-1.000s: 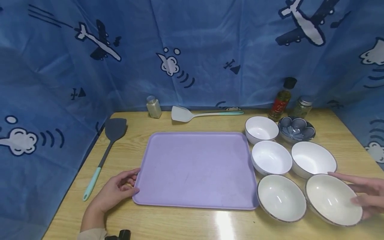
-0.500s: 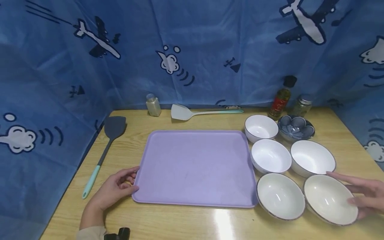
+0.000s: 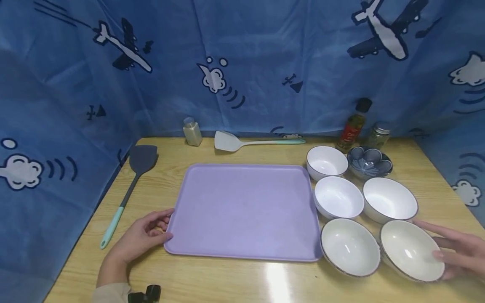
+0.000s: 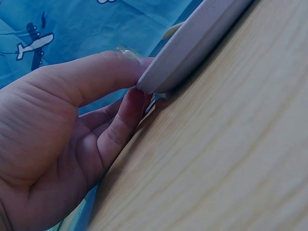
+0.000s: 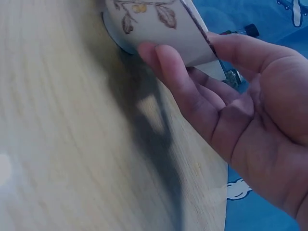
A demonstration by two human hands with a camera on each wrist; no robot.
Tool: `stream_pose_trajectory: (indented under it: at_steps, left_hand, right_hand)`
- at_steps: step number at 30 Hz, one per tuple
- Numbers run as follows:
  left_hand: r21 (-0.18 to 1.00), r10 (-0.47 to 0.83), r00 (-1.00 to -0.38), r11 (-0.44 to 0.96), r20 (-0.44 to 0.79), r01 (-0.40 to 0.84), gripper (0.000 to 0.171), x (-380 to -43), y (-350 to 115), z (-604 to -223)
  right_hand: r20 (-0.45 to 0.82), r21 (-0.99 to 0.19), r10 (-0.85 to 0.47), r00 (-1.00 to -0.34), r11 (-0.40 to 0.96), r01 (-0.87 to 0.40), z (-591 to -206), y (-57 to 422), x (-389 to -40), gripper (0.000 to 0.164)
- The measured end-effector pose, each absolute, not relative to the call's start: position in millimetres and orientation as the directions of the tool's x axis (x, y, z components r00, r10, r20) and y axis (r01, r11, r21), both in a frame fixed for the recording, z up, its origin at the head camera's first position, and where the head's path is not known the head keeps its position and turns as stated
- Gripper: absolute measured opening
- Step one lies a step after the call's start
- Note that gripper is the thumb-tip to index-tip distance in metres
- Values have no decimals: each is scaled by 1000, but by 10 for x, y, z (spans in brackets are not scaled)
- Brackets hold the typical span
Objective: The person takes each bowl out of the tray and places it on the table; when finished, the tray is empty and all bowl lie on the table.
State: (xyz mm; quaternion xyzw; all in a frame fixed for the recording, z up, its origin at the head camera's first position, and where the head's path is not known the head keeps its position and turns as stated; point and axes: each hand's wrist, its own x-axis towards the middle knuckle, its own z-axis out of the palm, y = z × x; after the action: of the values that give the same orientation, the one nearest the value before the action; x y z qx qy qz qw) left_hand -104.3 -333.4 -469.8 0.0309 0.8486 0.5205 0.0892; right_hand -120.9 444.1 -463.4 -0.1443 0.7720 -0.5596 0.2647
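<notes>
My left hand [image 3: 140, 235] pinches the left edge of a lilac tray [image 3: 242, 210] near its front corner. In the left wrist view the thumb lies over the tray's rim [image 4: 192, 43] and a fingertip is beneath it. My right hand [image 3: 460, 252] holds the cream bowl [image 3: 411, 250] at the front right by its right side. The right wrist view shows the thumb at the rim and fingers against the outer wall of this bowl [image 5: 149, 19], which bears a brown leaf pattern. Left of it stands another cream bowl [image 3: 350, 248], close to the tray's corner.
White bowls [image 3: 339, 198] and a dark petal-patterned bowl [image 3: 369, 164] crowd the right side. Behind them stand a sauce bottle [image 3: 352, 126] and a lidded jar [image 3: 378, 135]. A grey turner [image 3: 132, 185], shaker [image 3: 192, 132] and white turner [image 3: 229, 142] lie around the tray.
The cream bowl in my right hand has slid slightly left, nearer the neighbouring bowl. My left hand keeps its hold on the tray edge. The head view has shifted a little.
</notes>
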Motion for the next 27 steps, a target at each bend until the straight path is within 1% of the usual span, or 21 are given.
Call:
stream_pose_trajectory:
  at_steps: [5,7,10,11,14,17,18,21,24,27]
  left_hand:
    - [884,156,-980,465,-121,-35,64,-1070,-3333,-4705]
    - [876,150,-982,482,-117,-31,62,-1070,-3331,-4695]
    - [869,141,-984,494,-109,-26,60,-1052,-3341,-4668]
    - [869,144,-984,495,-108,-23,59,-1040,-3347,-4657]
    - [865,172,-980,502,-101,-1,57,-987,-3383,-4612]
    - [837,199,-976,545,-88,36,54,-914,-3437,-4537]
    - [821,206,-975,568,-81,51,53,-882,-3453,-4511]
    - [786,208,-975,615,-77,69,52,-783,-3492,-4418]
    - [739,196,-979,667,-48,97,54,-684,-3516,-4313]
    - [648,182,-983,748,7,143,59,-624,-3514,-4179]
  right_hand:
    - [-238,-880,-368,-899,473,39,-4638,4359,-1064,72]
    - [-201,-872,-339,-919,490,10,-4642,4321,-1024,71]
    - [-106,-853,-302,-947,517,-70,-4669,4255,-962,66]
    - [-90,-835,-281,-955,545,-82,-4682,4238,-940,65]
    - [-107,-752,-182,-977,658,-40,-4701,4179,-888,64]
    - [-193,-682,-101,-976,729,60,-4671,4156,-886,70]
    - [-211,-658,-95,-973,750,70,-4639,4159,-896,71]
    - [-197,-582,-87,-977,812,44,-4533,4186,-938,71]
    - [-68,-533,-98,-993,845,-47,-4429,4191,-990,62]
    - [105,-518,-121,-987,840,-158,-4328,4141,-1049,54]
